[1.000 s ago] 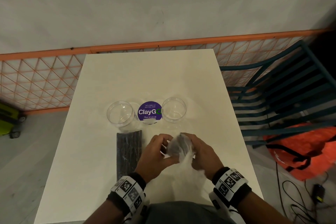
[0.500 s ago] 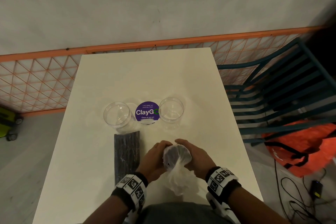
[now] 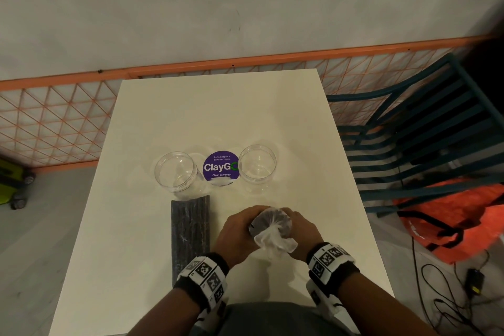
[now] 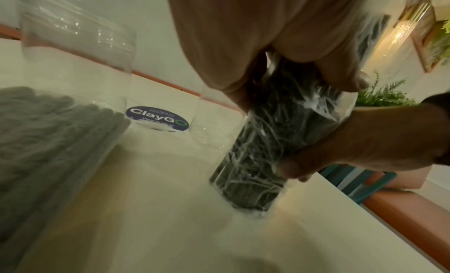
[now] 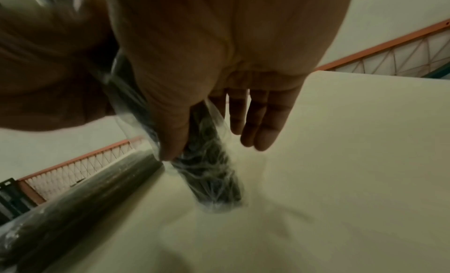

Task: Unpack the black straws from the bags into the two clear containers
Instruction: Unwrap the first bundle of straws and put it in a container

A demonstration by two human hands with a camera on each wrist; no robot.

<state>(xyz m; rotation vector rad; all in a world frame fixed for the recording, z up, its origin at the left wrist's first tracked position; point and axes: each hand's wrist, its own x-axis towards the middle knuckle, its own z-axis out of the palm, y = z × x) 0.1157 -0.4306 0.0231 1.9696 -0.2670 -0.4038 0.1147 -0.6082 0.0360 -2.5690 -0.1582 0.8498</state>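
Both hands hold one clear bag of black straws [image 3: 270,222] upright near the table's front, its lower end on the table [image 4: 248,198]. My left hand [image 3: 236,232] grips its left side and my right hand [image 3: 304,230] its right, thumb [image 5: 170,127] pressed along the plastic. Loose plastic [image 3: 275,241] is bunched at the top. A second bag of straws [image 3: 190,229] lies flat to the left. Two clear containers, the left container [image 3: 176,169] and the right container [image 3: 257,165], stand upright beyond the hands with nothing in them.
A purple round sticker [image 3: 221,169] sits between the containers on the white table [image 3: 218,112]. A dark teal slatted chair [image 3: 425,139] stands right of the table, with an orange bag [image 3: 450,221] on the floor. An orange mesh fence [image 3: 54,123] runs behind.
The hands brought the bag nearer to me and stood it upright on the table. The trailing plastic is now bunched at the top. The flat bag and the containers have not moved.
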